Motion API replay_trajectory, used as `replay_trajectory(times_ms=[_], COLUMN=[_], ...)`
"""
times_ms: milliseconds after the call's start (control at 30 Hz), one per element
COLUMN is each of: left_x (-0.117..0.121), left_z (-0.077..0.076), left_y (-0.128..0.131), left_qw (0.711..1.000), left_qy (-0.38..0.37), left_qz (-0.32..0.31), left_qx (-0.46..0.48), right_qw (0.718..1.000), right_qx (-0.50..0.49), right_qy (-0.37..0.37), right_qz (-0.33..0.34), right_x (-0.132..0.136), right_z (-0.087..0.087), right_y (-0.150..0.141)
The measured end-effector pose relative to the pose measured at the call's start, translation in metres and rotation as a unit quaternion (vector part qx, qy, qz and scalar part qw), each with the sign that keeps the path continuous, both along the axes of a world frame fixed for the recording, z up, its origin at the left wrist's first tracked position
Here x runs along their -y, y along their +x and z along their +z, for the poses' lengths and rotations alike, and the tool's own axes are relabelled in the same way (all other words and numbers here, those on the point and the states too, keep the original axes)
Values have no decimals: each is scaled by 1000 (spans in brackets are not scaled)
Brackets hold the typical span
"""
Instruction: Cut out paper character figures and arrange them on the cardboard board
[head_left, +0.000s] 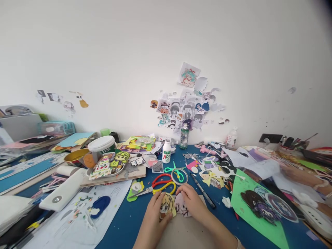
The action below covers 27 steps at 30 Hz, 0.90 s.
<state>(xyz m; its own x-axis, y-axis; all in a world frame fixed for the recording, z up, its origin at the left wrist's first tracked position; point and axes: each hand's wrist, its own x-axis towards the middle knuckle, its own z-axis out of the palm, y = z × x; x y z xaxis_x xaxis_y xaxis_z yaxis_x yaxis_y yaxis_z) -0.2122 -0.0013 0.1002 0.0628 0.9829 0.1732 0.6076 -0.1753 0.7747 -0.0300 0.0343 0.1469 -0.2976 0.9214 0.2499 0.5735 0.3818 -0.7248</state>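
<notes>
My left hand [155,215] curls around a yellow-haired cartoon cutout [166,206], thumb at its lower edge and fingers along its left side. My right hand [192,202] rests with its fingers closed on the upper right part of a pale pink cartoon drawing [182,206], which lies close beside the yellow one. A grey board [181,235] is beneath both hands. Just beyond them are scissors with red and yellow handles [164,185], teal-handled scissors [173,168] and a round clear-and-grey ring [179,177], perhaps a tape roll. A black pen [203,192] lies right of my right hand.
A white bottle [166,152] and a green glass bottle [184,136] stand behind. Paper scraps [215,173] spread to the right, near a green sheet [243,197]. Cutouts fill a tray [109,169] at left. Another person's forearm [303,178] reaches in from the right.
</notes>
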Motion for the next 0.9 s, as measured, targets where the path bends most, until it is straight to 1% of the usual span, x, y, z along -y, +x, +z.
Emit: replay_trajectory(times_ms=[200,400,500,600,700,800,867,900], left_x=[1,1,0,2,7,9,5,1], left_z=[-2,-8,-9,-9,-13,-16,-10,-2], left_y=[3,2,2,7,14,14,3,-7], left_qw=[1000,999,1000,999,997,993,988,985], left_qy=[3,23,16,22,63,96,117,130], left_qz=[10,-3,-8,5,29,39,52,68], left_qx=[22,21,-2,-29,-42,-64,-81,-93], right_qw=[998,994,990,989,990,995,994,993], right_qx=[-13,61,89,92,79,28,-23,-45], right_qy=[-27,21,36,36,32,-5,-41,-53], right_qz=[-55,-90,-106,-112,-108,-95,-94,-98], right_x=[-9,4,9,10,9,6,2,0], right_z=[-6,-13,-16,-16,-14,-15,-20,-23], right_y=[0,-15,-21,-22,-21,-15,-8,-4])
